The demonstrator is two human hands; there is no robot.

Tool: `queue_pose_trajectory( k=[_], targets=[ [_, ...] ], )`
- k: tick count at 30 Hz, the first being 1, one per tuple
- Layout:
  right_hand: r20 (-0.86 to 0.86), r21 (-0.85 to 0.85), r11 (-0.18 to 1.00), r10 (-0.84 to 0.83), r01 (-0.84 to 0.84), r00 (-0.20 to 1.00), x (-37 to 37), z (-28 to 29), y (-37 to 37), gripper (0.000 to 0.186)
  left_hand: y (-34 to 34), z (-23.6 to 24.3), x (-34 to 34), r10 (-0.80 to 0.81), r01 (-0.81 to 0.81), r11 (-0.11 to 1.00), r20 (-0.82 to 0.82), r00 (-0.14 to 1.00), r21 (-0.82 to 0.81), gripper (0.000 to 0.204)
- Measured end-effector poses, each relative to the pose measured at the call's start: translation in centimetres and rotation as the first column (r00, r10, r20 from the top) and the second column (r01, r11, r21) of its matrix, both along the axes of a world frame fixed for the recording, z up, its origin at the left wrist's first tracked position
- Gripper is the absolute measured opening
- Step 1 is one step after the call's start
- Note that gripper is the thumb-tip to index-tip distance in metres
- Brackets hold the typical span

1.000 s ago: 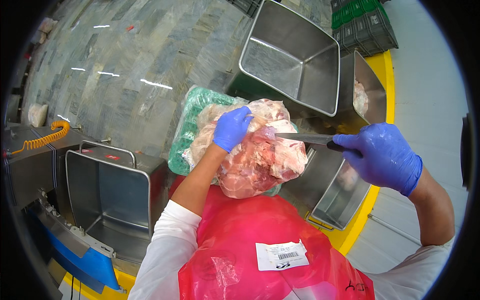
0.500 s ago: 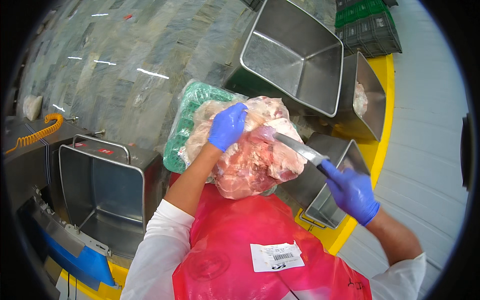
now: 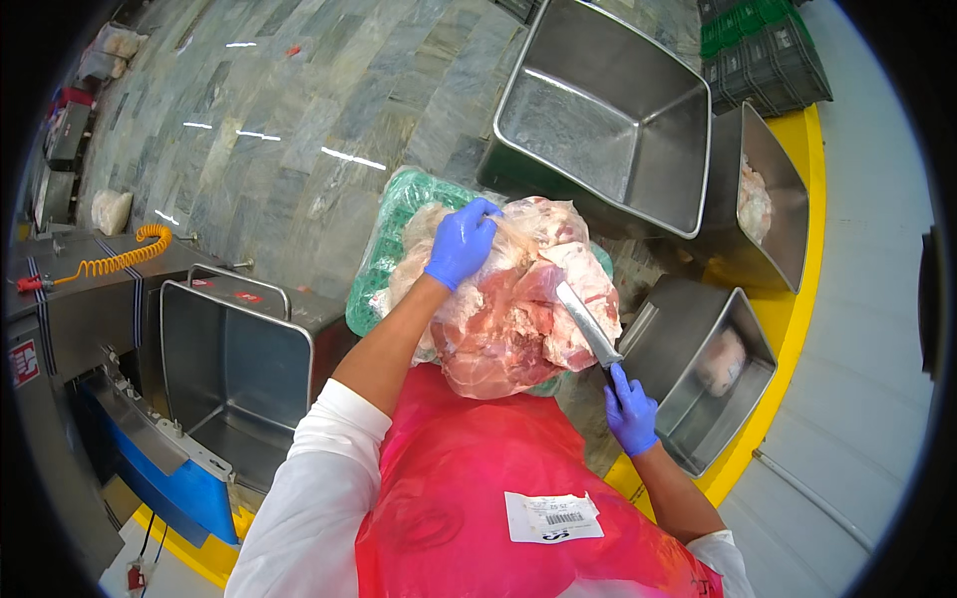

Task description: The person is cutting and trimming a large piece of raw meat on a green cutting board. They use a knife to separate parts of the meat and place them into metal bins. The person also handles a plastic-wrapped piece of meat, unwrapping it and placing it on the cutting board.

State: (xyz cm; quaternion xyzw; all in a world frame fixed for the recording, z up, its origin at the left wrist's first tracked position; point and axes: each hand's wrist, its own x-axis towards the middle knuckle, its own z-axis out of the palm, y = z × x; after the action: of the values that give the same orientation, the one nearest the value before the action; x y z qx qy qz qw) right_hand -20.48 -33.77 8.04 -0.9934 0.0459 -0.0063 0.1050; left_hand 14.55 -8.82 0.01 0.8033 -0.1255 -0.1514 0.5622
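Head view — right fingers [image 3: 622,391] clench the knife [image 3: 586,323] over meat [image 3: 480,344] lying beneath left fingers [image 3: 482,210] — their grip unclear.

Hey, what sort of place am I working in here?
Probably a meat-processing room: raw meat lies on a plastic-covered green crate, your right hand holds a knife, and open metal bins stand around.

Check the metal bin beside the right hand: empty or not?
Not empty: a pale pink lump lies inside the metal bin, with bare metal showing around it, so not full either.
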Motion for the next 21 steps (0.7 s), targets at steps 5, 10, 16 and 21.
queue_pose_trajectory(
  k=[5,10,16,21],
  targets=[
    [0.141,0.066,0.998,-0.019,0.010,0.990,-1.5,-4.3,-0.6,0.059,-0.9,-0.3,0.1,0.026,-0.023,0.996,0.031,0.999,-0.082,0.024],
    [0.239,0.123,0.990,-0.095,0.067,0.966,-2.1,-7.5,0.4,0.058,-1.4,0.1,0.3,0.017,-0.013,0.992,0.038,0.999,-0.123,0.024],
    [0.150,0.129,0.985,-0.138,0.119,0.979,-2.1,-6.0,0.8,0.055,-0.9,0.3,-0.2,0.046,-0.044,0.996,0.021,0.999,-0.079,0.023],
    [-0.010,0.153,0.981,-0.119,0.119,0.993,-0.5,2.0,0.4,0.055,0.1,-1.0,-0.7,0.089,-0.082,0.992,0.059,0.994,-0.099,0.024]
  ],
)
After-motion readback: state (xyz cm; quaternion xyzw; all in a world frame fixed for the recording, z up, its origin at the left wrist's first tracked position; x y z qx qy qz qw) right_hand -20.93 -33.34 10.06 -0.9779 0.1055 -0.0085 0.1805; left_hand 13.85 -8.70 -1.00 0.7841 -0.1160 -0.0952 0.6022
